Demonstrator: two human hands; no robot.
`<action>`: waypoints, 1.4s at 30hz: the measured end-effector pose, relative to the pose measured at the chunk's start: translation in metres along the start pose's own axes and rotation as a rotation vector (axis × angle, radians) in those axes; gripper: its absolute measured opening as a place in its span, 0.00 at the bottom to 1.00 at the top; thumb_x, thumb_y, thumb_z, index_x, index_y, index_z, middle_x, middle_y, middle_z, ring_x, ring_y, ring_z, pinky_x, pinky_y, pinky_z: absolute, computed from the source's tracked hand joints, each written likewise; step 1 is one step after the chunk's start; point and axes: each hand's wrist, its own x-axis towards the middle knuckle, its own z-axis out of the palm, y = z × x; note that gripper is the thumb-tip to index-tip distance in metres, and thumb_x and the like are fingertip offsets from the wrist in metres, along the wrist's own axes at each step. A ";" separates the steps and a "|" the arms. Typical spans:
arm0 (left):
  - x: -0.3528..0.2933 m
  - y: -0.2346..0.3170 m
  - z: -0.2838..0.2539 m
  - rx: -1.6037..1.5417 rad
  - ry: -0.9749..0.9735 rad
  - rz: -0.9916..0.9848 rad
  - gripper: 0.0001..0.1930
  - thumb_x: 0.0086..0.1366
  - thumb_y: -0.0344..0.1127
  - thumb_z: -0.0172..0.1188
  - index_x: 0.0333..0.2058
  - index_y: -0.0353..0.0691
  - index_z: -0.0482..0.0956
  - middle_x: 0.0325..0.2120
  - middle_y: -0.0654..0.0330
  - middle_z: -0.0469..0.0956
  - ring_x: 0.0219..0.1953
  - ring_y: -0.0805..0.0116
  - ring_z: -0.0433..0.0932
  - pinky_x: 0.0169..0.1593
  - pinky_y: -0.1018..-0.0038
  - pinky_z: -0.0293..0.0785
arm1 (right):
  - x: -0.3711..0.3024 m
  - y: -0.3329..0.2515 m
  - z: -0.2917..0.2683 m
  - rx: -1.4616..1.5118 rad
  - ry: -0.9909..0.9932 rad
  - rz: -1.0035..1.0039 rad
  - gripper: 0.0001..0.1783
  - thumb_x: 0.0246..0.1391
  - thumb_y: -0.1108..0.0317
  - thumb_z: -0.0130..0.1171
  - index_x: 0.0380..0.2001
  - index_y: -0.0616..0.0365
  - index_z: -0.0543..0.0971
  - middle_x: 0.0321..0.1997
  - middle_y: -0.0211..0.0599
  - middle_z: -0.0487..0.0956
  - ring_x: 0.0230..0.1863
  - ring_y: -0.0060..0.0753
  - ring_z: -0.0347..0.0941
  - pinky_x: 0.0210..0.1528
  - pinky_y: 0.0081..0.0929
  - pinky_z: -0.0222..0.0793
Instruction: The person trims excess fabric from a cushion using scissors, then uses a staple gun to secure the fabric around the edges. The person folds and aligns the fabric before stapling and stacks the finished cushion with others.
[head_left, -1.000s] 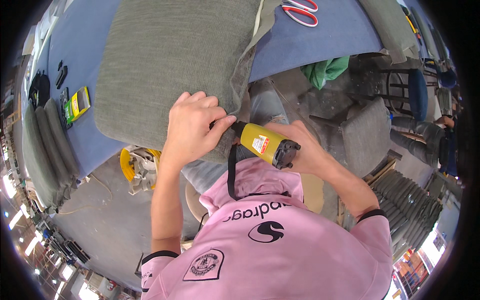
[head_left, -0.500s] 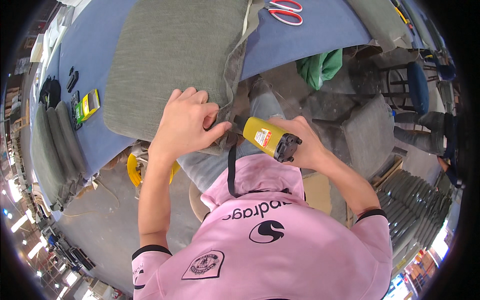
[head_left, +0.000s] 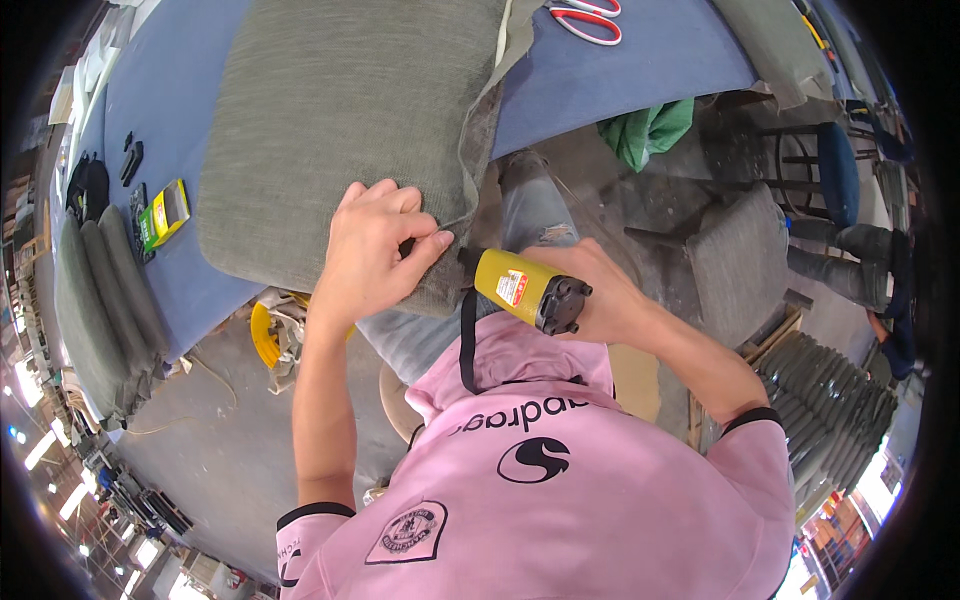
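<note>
A grey-green upholstered cushion point(head_left: 330, 130) lies on the blue-covered table, its near right corner reaching past the table edge. Loose fabric point(head_left: 478, 150) hangs along its right side. My left hand point(head_left: 377, 245) rests on that corner with fingers curled, thumb and forefinger pinching the fabric edge. In my right hand point(head_left: 600, 290) is a yellow staple gun point(head_left: 525, 290) with a black end cap. Its dark nose points at the cushion's corner, right beside my left thumb. Whether the nose touches the cloth I cannot tell; most of my right fingers are hidden behind the tool.
Red-and-white scissors point(head_left: 590, 20) lie at the far side of the blue table point(head_left: 640, 70). A yellow-green box point(head_left: 165, 215) and stacked cushion pieces point(head_left: 105, 300) are on the left. Green cloth point(head_left: 648, 130) hangs below the table edge. A chair point(head_left: 838, 170) and another person's legs point(head_left: 850, 265) appear at right.
The staple gun has shifted slightly left and down, closer to the cushion's corner. My left hand keeps its pinch on the edge. The whole view has moved a little.
</note>
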 end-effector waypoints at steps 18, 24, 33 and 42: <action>-0.004 0.022 -0.011 0.123 -0.142 0.053 0.17 0.60 0.41 0.75 0.21 0.39 0.78 0.26 0.61 0.66 0.37 0.58 0.67 0.43 0.62 0.59 | -0.025 -0.005 0.005 0.044 0.082 0.010 0.29 0.42 0.71 0.80 0.51 0.61 0.85 0.37 0.53 0.88 0.42 0.64 0.84 0.41 0.44 0.79; -0.004 0.002 -0.017 -0.002 -0.158 0.076 0.13 0.60 0.40 0.73 0.21 0.42 0.83 0.24 0.63 0.66 0.35 0.61 0.66 0.43 0.62 0.58 | -0.018 -0.004 0.013 0.050 -0.008 0.065 0.28 0.42 0.72 0.81 0.50 0.62 0.85 0.38 0.53 0.88 0.41 0.63 0.85 0.41 0.44 0.79; -0.007 0.005 0.006 -0.006 -0.010 0.023 0.14 0.60 0.39 0.74 0.21 0.38 0.81 0.24 0.61 0.65 0.35 0.58 0.65 0.43 0.62 0.57 | -0.007 0.014 0.021 0.008 -0.004 -0.051 0.23 0.40 0.71 0.79 0.43 0.63 0.85 0.36 0.53 0.87 0.41 0.66 0.84 0.41 0.48 0.78; -0.022 0.032 -0.022 0.078 0.071 -0.066 0.14 0.65 0.42 0.74 0.25 0.41 0.84 0.29 0.61 0.71 0.41 0.57 0.71 0.46 0.61 0.63 | -0.023 0.006 0.031 0.039 0.118 -0.043 0.23 0.43 0.70 0.79 0.44 0.60 0.84 0.34 0.53 0.87 0.38 0.65 0.83 0.38 0.46 0.78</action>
